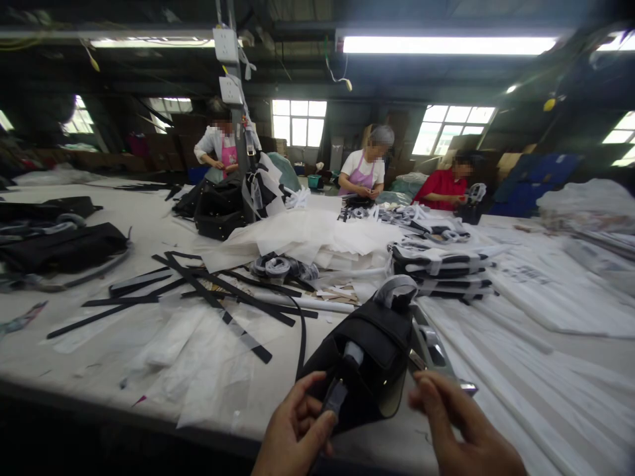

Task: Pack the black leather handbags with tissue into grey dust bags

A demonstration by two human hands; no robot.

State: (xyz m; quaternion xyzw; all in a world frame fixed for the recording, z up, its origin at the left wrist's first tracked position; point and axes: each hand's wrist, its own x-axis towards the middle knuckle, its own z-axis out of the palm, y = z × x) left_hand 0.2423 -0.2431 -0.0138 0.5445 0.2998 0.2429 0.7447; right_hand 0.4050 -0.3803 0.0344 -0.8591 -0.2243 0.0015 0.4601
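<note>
A black handbag point(381, 334) lies on the table in front of me, its upper handle point(397, 289) covered in pale wrapping. My left hand point(300, 423) pinches the end of a strap point(335, 396) at the bag's near side; that end is covered in clear grey wrap. To the right of the bag, my right hand point(459, 423) is closed, thumb against the fingers. Whatever it may hold is too blurred to name. Just beyond its fingertips stands a grey metal object point(434, 347), partly hidden behind the bag.
Loose black strips point(213, 297) and clear plastic sleeves point(198, 357) lie to the left. White sheets point(307, 231) and stacked wrapped black pieces point(441, 268) are farther back. White material point(555, 377) covers the right side. Several people work across the table, near a post point(241, 145).
</note>
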